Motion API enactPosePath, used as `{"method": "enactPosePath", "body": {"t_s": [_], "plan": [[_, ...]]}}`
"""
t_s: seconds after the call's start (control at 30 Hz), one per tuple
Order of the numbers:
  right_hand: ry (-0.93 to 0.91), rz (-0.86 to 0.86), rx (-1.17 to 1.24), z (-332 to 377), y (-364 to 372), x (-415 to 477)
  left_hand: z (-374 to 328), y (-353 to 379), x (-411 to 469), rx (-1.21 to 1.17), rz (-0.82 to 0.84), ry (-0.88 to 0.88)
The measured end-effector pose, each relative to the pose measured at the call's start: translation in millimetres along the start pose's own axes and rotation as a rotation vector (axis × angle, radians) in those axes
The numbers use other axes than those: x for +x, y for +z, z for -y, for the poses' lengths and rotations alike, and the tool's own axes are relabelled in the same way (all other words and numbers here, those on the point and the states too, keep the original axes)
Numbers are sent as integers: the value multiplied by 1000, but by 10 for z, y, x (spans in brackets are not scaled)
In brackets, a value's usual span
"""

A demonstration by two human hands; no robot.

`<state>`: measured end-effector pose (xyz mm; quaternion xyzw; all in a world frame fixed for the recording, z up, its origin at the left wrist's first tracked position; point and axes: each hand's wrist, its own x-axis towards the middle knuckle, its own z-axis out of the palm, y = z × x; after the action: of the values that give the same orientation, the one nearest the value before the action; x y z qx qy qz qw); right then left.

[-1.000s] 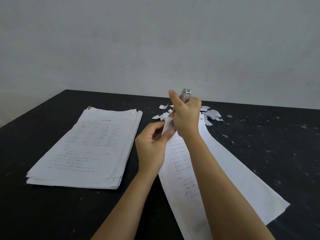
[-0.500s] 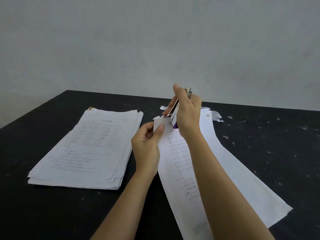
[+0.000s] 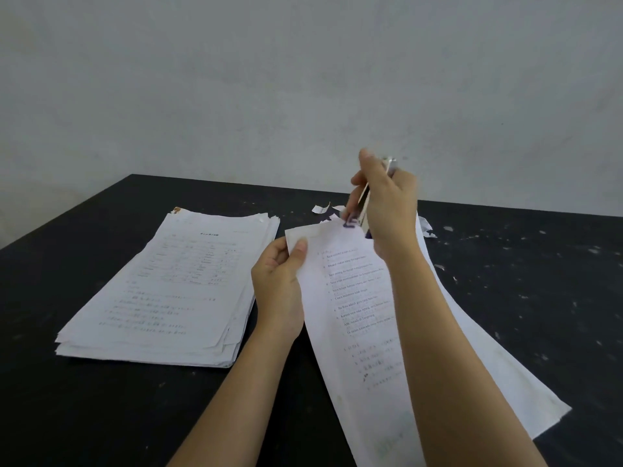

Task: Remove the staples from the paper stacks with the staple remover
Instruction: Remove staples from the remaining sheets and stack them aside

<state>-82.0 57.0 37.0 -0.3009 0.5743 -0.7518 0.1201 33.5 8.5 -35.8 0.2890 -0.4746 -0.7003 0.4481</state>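
My left hand (image 3: 279, 284) pinches the top left corner of a printed paper stack (image 3: 357, 315), lifting that corner off the black table (image 3: 101, 416). My right hand (image 3: 387, 210) grips a metal staple remover (image 3: 365, 203) with a purple tip, held upright just above the stack's top edge. The tool's tip is close to the paper edge; the hand hides whether it touches. A second, thicker pile of printed sheets (image 3: 168, 291) lies flat on the table to the left.
Torn paper scraps (image 3: 322, 207) lie behind the hands, with more scraps (image 3: 426, 227) to the right of my right hand. Small white flecks dot the table's right side. A pale wall rises behind the table's far edge.
My left hand has slid left along the paper's top edge to its corner. My right hand has lifted the staple remover up and to the right, away from the left hand.
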Motion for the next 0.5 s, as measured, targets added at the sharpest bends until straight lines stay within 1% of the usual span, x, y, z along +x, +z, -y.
{"method": "enactPosePath", "body": {"t_s": [0.1,0.17,0.23,0.33,0.5], "plan": [[119,195,-336,-33,-119,26,-15,-11,14,-38,3,-18],[169,299,-464,-72,-155,5,-20,-12,7,-54,9,-21],[190,352,-498,-79,-170,-21,-22,-14,0,-66,7,-19],[201,387,-500,-57,-204,-25,-31,-17,-2,-72,18,-2],[109,439,-630,-45,-291,-86,-29,-7,-19,-77,25,28]]}}
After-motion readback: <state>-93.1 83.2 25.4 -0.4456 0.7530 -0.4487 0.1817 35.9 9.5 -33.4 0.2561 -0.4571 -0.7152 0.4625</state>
